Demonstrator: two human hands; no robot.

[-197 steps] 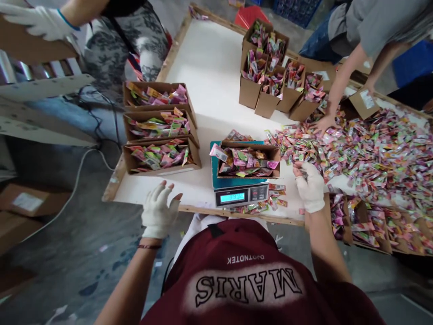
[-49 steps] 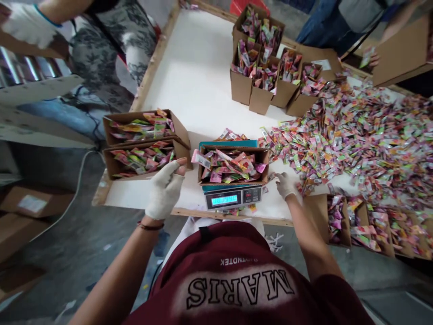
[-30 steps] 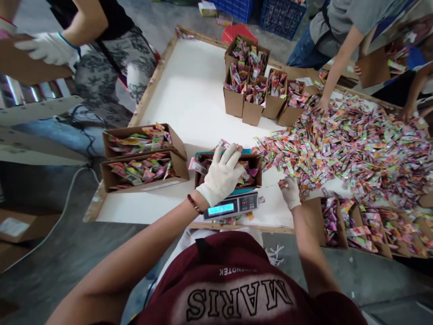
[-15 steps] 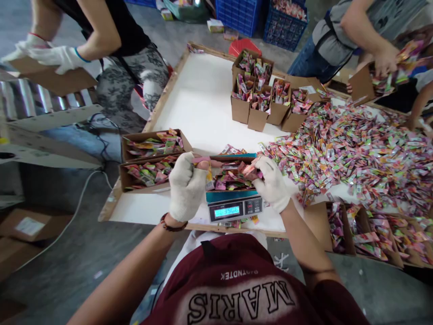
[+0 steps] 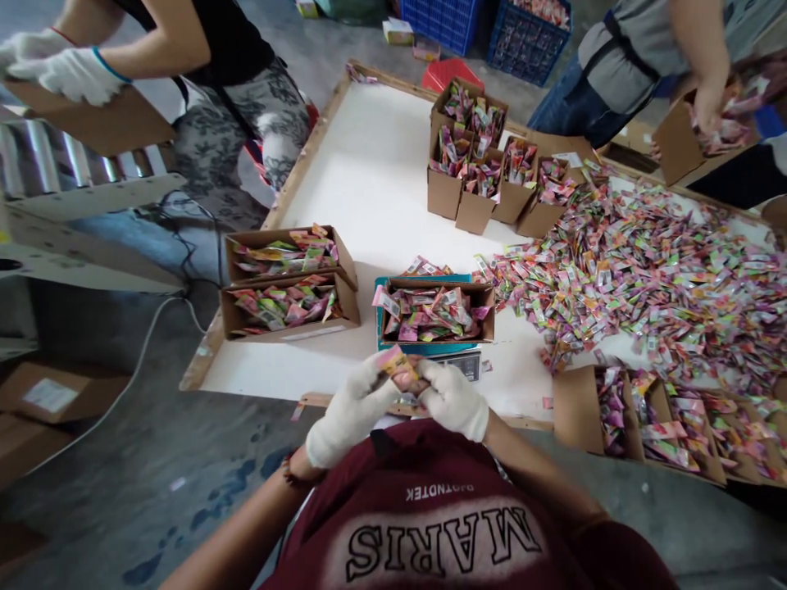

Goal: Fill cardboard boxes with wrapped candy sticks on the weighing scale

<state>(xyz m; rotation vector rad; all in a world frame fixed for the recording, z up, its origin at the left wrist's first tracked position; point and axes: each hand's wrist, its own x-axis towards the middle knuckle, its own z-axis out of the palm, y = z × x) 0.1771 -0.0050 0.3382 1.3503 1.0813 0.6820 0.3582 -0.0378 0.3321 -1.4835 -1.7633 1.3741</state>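
Observation:
Close to my body, both gloved hands meet around a small pink and yellow packet [image 5: 398, 367]. My left hand [image 5: 353, 406] is closed on its left end. My right hand [image 5: 455, 400] is closed at the other side, with exposed fingertips pressing on it. Just beyond the hands, a cardboard box [image 5: 492, 324] filled with similar packets [image 5: 436, 311] sits on the teal platform of a digital scale [image 5: 381, 328]. My hands and the packet partly cover the scale's panel, so the display is hidden.
Two filled boxes [image 5: 288, 328] stand at left on the white table [image 5: 369, 147]. A large heap of packets [image 5: 652, 270] spreads to the right. More filled boxes line the back and right front. One co-worker [image 5: 227, 49] handles a carton at left, another [image 5: 620, 65] at upper right.
Both hands have drawn back from above the box toward my body and come together around a packet. The box's contents are uncovered, and the scale display is now hidden.

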